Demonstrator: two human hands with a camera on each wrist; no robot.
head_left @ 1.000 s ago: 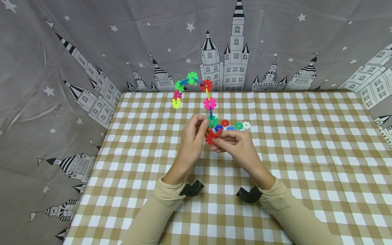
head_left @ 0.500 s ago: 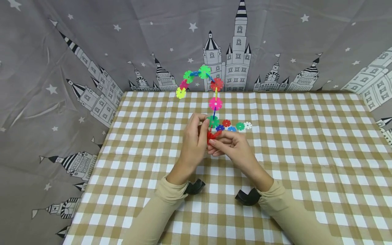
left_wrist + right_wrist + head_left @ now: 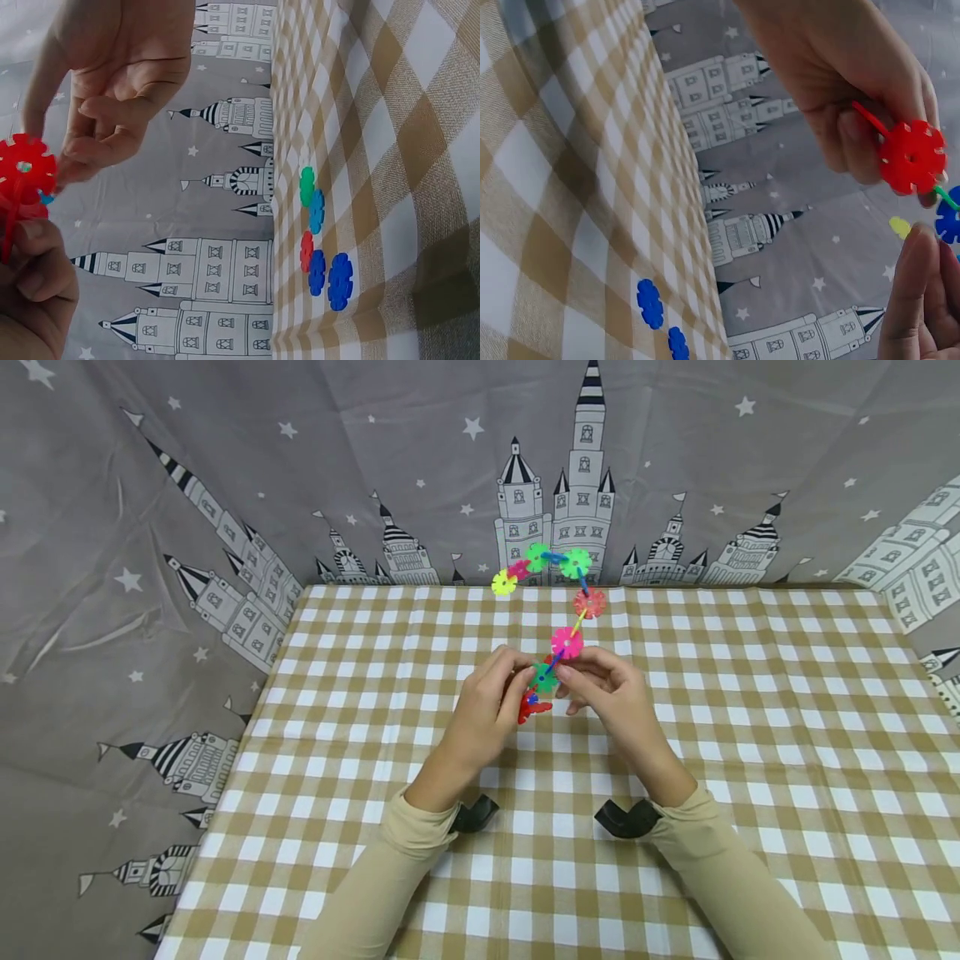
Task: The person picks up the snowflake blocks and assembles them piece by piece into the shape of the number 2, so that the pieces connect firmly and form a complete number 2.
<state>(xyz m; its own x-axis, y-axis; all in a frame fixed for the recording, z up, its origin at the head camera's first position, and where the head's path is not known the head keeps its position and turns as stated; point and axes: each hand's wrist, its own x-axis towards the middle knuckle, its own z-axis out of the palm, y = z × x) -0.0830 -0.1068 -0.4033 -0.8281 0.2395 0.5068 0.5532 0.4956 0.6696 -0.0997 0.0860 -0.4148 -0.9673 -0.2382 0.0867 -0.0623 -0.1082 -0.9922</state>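
Note:
A chain of interlocking notched plastic discs in several colours rises from the hands in the head view and curves left at its top, ending in a yellow disc (image 3: 504, 582). My left hand (image 3: 491, 702) pinches the lower part, by a green disc (image 3: 545, 677) and red discs (image 3: 529, 708). One red disc (image 3: 28, 161) shows face-on in the left wrist view. My right hand (image 3: 611, 693) pinches the chain by a blue disc (image 3: 949, 219), just below a pink disc (image 3: 567, 642). Exactly where its fingertips meet is partly hidden.
Loose discs lie on the checked tablecloth (image 3: 337, 760), among them a green one (image 3: 307, 186), a red one (image 3: 307, 251) and a dark blue one (image 3: 340, 281). A grey castle-print curtain (image 3: 420, 435) stands behind the table.
The chain's upper part has swung right. My right hand has left the red discs at the lower end and moved up and right to the blue disc. The loose discs are now mostly hidden in the head view.

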